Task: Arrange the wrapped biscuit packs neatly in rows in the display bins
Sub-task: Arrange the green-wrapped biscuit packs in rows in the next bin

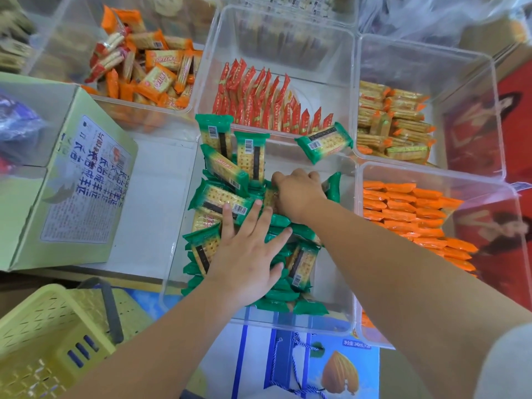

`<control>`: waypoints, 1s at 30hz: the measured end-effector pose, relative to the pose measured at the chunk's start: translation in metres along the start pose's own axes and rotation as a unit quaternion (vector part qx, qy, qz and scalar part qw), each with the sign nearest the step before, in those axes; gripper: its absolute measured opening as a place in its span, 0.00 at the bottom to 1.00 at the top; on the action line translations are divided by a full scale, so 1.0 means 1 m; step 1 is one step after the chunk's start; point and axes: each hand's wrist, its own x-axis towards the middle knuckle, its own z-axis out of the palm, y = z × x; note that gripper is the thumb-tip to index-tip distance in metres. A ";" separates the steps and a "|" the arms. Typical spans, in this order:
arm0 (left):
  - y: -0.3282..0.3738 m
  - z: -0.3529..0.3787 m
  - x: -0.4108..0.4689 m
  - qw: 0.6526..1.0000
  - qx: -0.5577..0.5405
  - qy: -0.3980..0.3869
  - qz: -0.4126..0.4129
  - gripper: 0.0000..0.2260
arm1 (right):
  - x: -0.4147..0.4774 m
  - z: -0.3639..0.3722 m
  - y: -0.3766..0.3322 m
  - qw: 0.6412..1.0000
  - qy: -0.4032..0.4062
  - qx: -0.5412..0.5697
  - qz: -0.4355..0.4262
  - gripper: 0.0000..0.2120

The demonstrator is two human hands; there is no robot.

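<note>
The left hand (pixel 244 254) lies flat, fingers spread, pressing on the green biscuit packs (pixel 218 197) heaped in the clear bin (pixel 331 321); the right hand (pixel 299 194) reaches deeper into the bin, fingers curled down among the packs, grip hidden, can't tell if it holds one; a loose pack (pixel 325 142) perches on the bin's far rim; bare room inside along the bin's right wall

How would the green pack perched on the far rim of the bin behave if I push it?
The green pack probably stays stiff: flat crackers show through its wrapper. The glossy film likely slides easily. Tilted on the bin rim, it may tip off.
</note>
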 end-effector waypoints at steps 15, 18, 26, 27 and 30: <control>0.023 -0.014 0.012 0.995 0.082 -0.054 -0.017 0.29 | -0.048 -0.010 0.012 0.985 0.023 0.153 -0.078 0.17; 0.023 -0.016 0.015 0.994 0.089 -0.062 -0.009 0.28 | -0.051 -0.007 0.008 0.976 0.010 0.207 -0.060 0.20; 0.003 -0.018 -0.031 0.999 0.035 -0.034 0.015 0.30 | -0.097 -0.009 -0.007 0.923 0.245 0.295 0.017 0.10; 0.001 -0.020 -0.040 1.000 0.010 -0.016 0.023 0.27 | -0.109 -0.004 -0.011 0.920 0.247 0.302 0.039 0.13; -0.004 -0.018 -0.067 0.997 -0.049 0.057 0.005 0.18 | -0.136 0.015 -0.020 0.947 0.122 0.275 0.107 0.21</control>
